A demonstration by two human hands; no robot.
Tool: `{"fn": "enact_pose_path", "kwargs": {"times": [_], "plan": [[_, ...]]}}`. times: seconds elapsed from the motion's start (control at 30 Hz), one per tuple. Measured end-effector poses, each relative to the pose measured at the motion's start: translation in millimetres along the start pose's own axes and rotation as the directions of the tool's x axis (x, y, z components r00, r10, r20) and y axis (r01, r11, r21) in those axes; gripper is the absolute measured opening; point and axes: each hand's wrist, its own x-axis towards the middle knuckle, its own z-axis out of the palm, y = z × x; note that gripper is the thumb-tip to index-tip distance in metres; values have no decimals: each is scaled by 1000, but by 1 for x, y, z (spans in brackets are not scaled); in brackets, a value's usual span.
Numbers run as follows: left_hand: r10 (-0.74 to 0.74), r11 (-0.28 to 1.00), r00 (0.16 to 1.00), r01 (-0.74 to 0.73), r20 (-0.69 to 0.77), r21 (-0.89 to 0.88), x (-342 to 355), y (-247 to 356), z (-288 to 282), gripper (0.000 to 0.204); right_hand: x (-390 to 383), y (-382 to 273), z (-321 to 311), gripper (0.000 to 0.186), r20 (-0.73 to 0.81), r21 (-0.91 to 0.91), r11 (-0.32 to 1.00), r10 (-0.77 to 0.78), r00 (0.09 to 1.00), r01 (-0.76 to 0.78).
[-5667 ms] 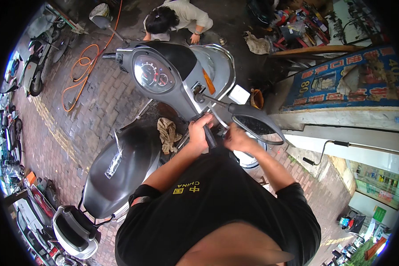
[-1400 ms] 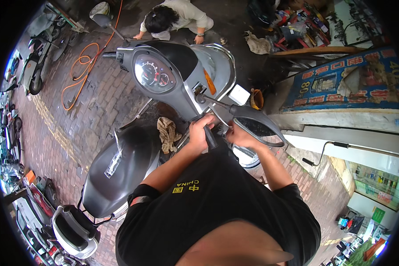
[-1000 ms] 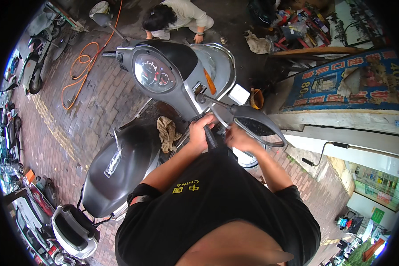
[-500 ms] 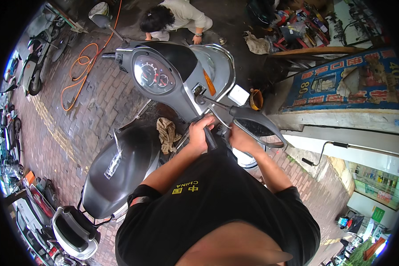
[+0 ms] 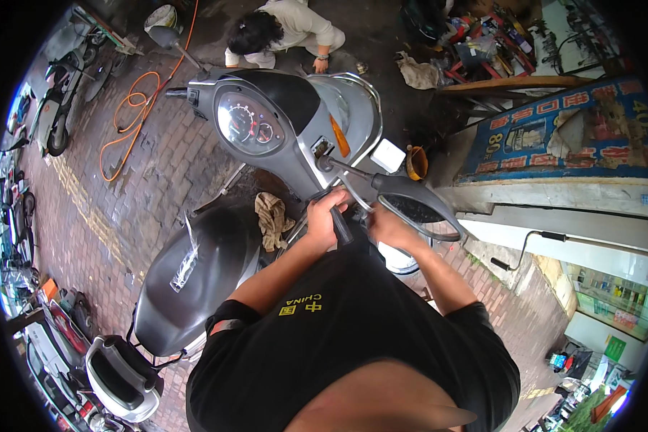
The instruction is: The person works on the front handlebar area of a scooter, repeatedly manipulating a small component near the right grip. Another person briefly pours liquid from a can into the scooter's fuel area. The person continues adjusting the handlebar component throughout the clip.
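Curling round the black handlebar grip (image 5: 343, 229), your left hand (image 5: 322, 220) is closed on it, left of the scooter's near mirror (image 5: 413, 208). Your right hand (image 5: 390, 229) has bent fingers and sits just below-left of that mirror, by the silver lever (image 5: 357, 195); its fingertips are blurred, so you cannot tell what they hold. The scooter (image 5: 295, 164) lies mostly left of the mirror, its dashboard (image 5: 250, 122) up-left, the seat (image 5: 187, 284) down-left. Left of the mirror, too, hangs a crumpled rag (image 5: 271, 219).
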Motion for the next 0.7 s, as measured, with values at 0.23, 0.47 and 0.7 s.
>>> {"fn": "enact_pose_path", "kwargs": {"times": [0.23,0.47,0.7], "plan": [[7,999,1000,-7,-2,-38,-2,2,10,31,7,44,9,51,-112,350,935,-27,993,65],[-12,1000,999,13,39,-23,2,-2,0,32,2,2,-5,46,-22,167,986,-1,1000,5],[-164,983,933,181,320,-24,-4,13,-1,47,-1,75,21,53,-94,584,807,-45,995,92]]}}
